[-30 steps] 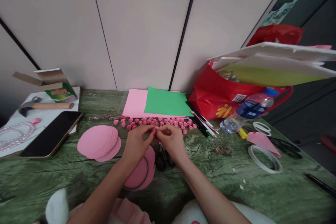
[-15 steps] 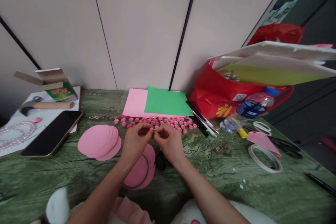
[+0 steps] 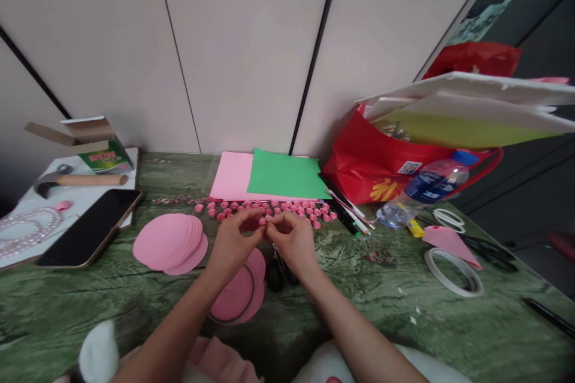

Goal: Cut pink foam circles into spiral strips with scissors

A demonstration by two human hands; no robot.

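Note:
My left hand (image 3: 239, 238) and my right hand (image 3: 293, 240) meet at the fingertips, both closed in a pinch. Between them is a small pink paper rose (image 3: 262, 222), partly covered by the fingers. Just beyond lie several more rolled pink paper roses (image 3: 308, 210) in a loose band. Below my left hand are pink paper circles (image 3: 231, 296) with a thin ring on top. Black-handled scissors (image 3: 275, 275) lie under my right hand, partly hidden. A fanned stack of pink paper circles (image 3: 168, 242) rests left of my left hand.
Green paper (image 3: 290, 173) and pink paper (image 3: 231, 175) lie at the back. Pens (image 3: 348, 212), a water bottle (image 3: 429, 188), a red bag (image 3: 368, 161) and a tape roll (image 3: 453, 272) are on the right. A phone (image 3: 92, 227), hammer (image 3: 85, 180) and box (image 3: 105, 155) are on the left.
Both hands stay pinched together. My right hand has shifted slightly right and down, uncovering more of the scissors, and the small rose shows a little more between the fingertips.

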